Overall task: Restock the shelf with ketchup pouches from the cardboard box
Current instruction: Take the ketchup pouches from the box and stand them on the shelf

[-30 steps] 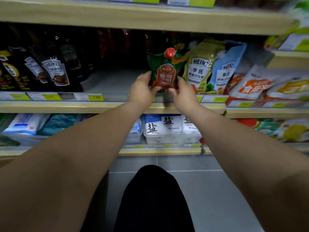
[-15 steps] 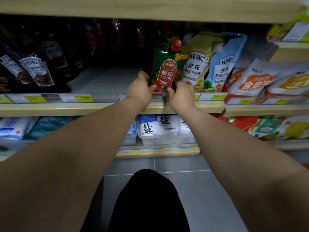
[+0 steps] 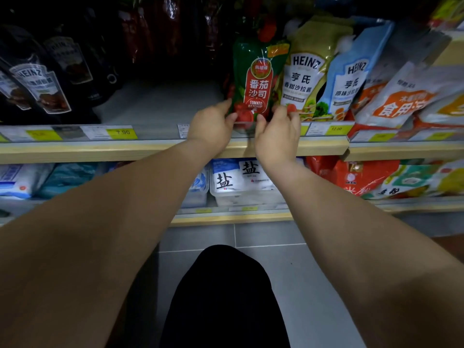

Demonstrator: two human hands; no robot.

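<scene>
Both hands are closed on one ketchup pouch point(image 3: 253, 84), a green and red pack marked TOMATO KETCHUP: the left hand point(image 3: 211, 125) pinches its lower left corner and the right hand point(image 3: 277, 129) pinches its lower right corner, fingers curled around the base. The pouch stands upright at the front edge of the middle shelf point(image 3: 155, 104), its base just behind the price rail point(image 3: 125, 133), and its right side touches a yellow-green Heinz salad dressing pouch point(image 3: 305, 74). Just beside that one stands a blue Heinz pouch point(image 3: 351, 79), so two Heinz pouches show to the right of the ketchup. Further right lie white and orange bags point(image 3: 404, 99) leaning over one another (their count is hard to tell). On the left of the same shelf stand dark Heinz bottles point(image 3: 41, 86), at least three, with a bare stretch of shelf between them and the ketchup pouch. Red packs point(image 3: 155, 26) stand in the dark at the back, too dim to count. On the shelf below, a clear plastic bin point(image 3: 243, 199) holds white salt packs point(image 3: 238, 175), two of them showing the salt character.
</scene>
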